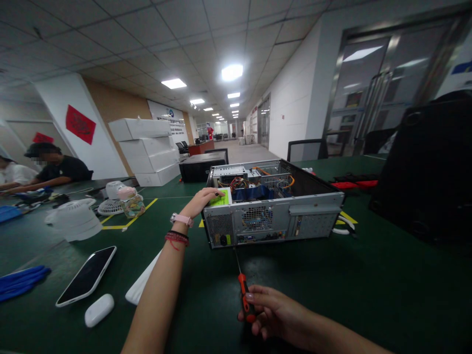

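An opened computer case point(317, 206) lies on its side on the green table, its vented back panel facing me. Cables and metal drive bays show inside it. My left hand point(204, 200) rests on the near left corner, fingers stretched flat over the power supply point(225, 196) with its bright green label. In front of the case, my right hand point(271, 309) grips a red and black screwdriver point(243, 290) by its handle. The thin shaft points away from me, its tip close to the lower edge of the back panel; whether it touches cannot be made out.
To the left lie a phone point(87, 275), a white earbud case point(99, 309), blue gloves point(22, 281) and a small fan point(110, 205). White boxes point(153, 152) are stacked behind. A large black panel point(424, 172) stands at right. A person point(61, 164) sits far left.
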Demonstrator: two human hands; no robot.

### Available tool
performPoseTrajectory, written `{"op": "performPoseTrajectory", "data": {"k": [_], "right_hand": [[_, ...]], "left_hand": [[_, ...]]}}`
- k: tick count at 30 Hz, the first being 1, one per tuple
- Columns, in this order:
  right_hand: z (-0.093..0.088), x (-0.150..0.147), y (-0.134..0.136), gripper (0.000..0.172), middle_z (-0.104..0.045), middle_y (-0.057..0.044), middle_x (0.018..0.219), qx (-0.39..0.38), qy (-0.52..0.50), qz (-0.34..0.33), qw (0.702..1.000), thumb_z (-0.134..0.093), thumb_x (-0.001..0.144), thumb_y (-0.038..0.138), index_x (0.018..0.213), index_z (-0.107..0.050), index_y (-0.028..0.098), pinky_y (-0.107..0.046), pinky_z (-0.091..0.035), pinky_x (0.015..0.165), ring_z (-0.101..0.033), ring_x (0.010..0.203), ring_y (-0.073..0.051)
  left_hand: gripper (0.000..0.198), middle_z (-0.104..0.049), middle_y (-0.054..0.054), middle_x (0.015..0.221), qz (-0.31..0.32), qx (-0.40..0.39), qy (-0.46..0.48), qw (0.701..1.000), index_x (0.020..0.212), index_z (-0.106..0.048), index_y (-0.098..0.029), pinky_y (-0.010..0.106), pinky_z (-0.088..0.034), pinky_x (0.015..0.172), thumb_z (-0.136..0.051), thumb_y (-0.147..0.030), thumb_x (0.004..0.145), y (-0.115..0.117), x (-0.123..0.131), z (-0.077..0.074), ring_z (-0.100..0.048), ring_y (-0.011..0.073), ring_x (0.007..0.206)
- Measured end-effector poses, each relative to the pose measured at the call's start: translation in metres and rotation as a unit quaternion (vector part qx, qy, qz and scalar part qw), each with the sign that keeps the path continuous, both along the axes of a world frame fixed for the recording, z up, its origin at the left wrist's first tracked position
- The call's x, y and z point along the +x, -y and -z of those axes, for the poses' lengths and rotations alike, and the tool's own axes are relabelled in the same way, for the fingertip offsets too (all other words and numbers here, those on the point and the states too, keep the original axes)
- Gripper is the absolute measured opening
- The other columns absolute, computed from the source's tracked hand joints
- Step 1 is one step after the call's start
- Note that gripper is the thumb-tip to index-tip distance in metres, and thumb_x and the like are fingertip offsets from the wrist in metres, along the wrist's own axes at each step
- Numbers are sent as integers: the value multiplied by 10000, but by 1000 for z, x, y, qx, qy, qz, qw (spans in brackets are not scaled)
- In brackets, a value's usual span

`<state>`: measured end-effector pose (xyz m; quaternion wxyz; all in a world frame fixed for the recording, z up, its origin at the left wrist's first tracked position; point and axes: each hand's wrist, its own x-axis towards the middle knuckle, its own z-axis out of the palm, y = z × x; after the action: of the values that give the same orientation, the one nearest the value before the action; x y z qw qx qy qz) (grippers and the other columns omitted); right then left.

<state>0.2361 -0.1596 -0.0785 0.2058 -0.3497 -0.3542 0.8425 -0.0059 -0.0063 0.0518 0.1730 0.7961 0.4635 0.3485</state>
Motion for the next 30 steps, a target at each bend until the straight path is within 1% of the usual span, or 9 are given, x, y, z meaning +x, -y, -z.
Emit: {"op": "performPoseTrajectory", "data": {"k": [5,8,11,14,18,21,25,28,30], "right_hand": [[-2,-1,1,357,-697,-73,830,-22,1,-2,1000,-647,743,369,956,-433,178,-153,-366,458,-622,537,-81],[-7,-1,3,295,-688,-51,798,-49,-2,4,999,-628,756,350,913,-450,175,-159,-370,479,-613,535,-75],[-12,-1,3,258,-670,-24,736,-55,-11,16,998,-634,751,336,850,-465,168,-153,-348,481,-562,487,-44],[-12,-1,3,271,-647,-3,684,-55,-22,23,998,-667,725,319,822,-463,169,-155,-316,467,-517,448,-29],[-10,-2,3,296,-626,12,635,-56,-16,36,998,-695,694,282,816,-447,176,-159,-307,464,-484,414,-22],[-7,-3,3,315,-634,11,651,-55,-10,41,998,-704,682,279,832,-447,176,-159,-315,461,-495,416,-26],[-5,-3,3,309,-610,45,629,-43,11,49,998,-693,692,289,866,-464,178,-163,-327,449,-514,418,-37],[-6,-3,4,322,-596,51,619,-33,16,49,998,-696,692,293,888,-469,176,-164,-339,450,-535,434,-46],[-8,-3,4,344,-606,42,648,-29,12,47,998,-706,681,289,900,-467,174,-165,-346,448,-543,440,-46]], "left_hand": [[397,-609,55,1195,2,0,-3,1000,967,-680,-169,349,-270,1072,-363,-336,797,-1,-1,0,-475,229,1177],[394,-607,54,1197,0,0,-3,1000,960,-683,-170,355,-266,1075,-365,-333,793,-1,-1,0,-471,232,1180],[392,-617,50,1184,1,1,-4,1000,951,-687,-172,356,-272,1075,-368,-332,790,0,0,-1,-472,235,1181],[390,-625,45,1176,-1,0,-2,1000,945,-690,-175,359,-273,1080,-370,-331,787,1,2,-2,-477,236,1180],[388,-631,49,1172,-4,3,6,1000,946,-691,-169,354,-282,1076,-380,-336,785,1,2,-1,-490,230,1165],[392,-631,55,1168,-5,2,8,1000,947,-692,-164,353,-285,1075,-383,-343,785,0,1,0,-494,229,1159],[405,-616,67,1181,-1,3,5,1000,959,-689,-159,364,-270,1080,-371,-348,794,-1,1,1,-486,234,1168],[402,-615,60,1181,2,4,2,1000,955,-689,-166,362,-274,1073,-367,-349,797,0,1,0,-482,237,1171],[402,-617,63,1177,2,2,2,1000,952,-690,-160,359,-277,1069,-368,-342,794,1,1,0,-482,238,1170]]}}
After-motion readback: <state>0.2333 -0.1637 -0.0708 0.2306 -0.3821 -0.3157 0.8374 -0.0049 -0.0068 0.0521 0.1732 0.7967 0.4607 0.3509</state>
